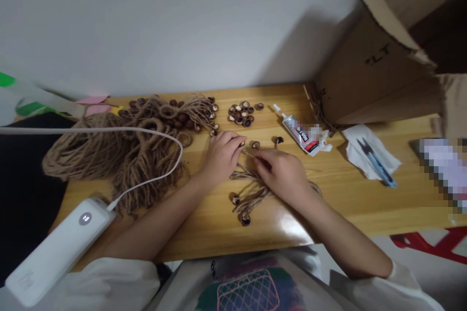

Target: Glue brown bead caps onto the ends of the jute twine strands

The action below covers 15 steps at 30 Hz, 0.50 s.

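Note:
My left hand point(223, 158) is closed, pinching a small brown nutshell half point(242, 144) at its fingertips. Just to its right my right hand point(281, 175) pinches a thin strand of jute twine point(248, 154), its end close to that shell. Beneath and in front of the right hand lies a bundle of braided jute cords point(255, 198). Shell halves sit at the cord ends, one dark shell point(245, 219) nearest me and another shell point(235, 199) a little further. Beyond my fingers are two more shells, a pale-rimmed one point(256, 145) and a dark one point(278, 140).
Several shell halves point(241, 112) are clustered at the back. A glue tube point(301, 133) lies right of them, then thread snips point(377, 163) on a white tissue point(355, 148). Jute twine point(87, 148) is heaped left, near a power bank point(60, 252) with cable. A cardboard box point(379, 68) stands back right.

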Motion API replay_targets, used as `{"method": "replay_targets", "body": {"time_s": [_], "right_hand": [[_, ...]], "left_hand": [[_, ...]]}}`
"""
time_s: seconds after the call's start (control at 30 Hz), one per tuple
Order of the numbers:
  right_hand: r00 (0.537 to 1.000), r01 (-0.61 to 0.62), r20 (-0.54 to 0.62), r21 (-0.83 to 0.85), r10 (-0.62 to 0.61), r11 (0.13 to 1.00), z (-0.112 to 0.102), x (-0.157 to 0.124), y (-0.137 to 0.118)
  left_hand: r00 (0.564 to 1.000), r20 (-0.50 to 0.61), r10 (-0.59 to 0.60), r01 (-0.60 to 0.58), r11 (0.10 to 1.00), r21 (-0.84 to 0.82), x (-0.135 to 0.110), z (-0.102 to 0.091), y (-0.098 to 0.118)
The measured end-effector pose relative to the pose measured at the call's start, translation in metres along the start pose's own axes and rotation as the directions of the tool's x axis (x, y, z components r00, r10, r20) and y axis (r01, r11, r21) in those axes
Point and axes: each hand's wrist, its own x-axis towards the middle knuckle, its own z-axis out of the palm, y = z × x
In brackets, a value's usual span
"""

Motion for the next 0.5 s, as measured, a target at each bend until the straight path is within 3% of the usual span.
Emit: {"method": "replay_targets", "body": {"time_s": [0.13, 0.33, 0.5], "right_hand": [[1.000, 0.005, -0.020, 0.007, -0.005, 1.000, 0.0013, -0.0001, 0.0008], [1.000, 0.000, -0.002, 0.004, 0.000, 1.000, 0.0016, 0.0000, 0.0005], [1.000, 0.002, -0.008, 0.010, -0.002, 1.000, 0.0010, -0.0005, 0.0006]], "left_hand": [[0.999, -0.033, 0.005, -0.005, 1.000, -0.002, -0.0006, -0.0003, 0.0009], [1.000, 0.013, 0.011, -0.011, 0.999, 0.035, -0.0005, 0.0000, 0.0002], [0.999, -0.032, 0.025, -0.025, 1.000, 0.005, -0.0004, 0.0000, 0.0010]]}}
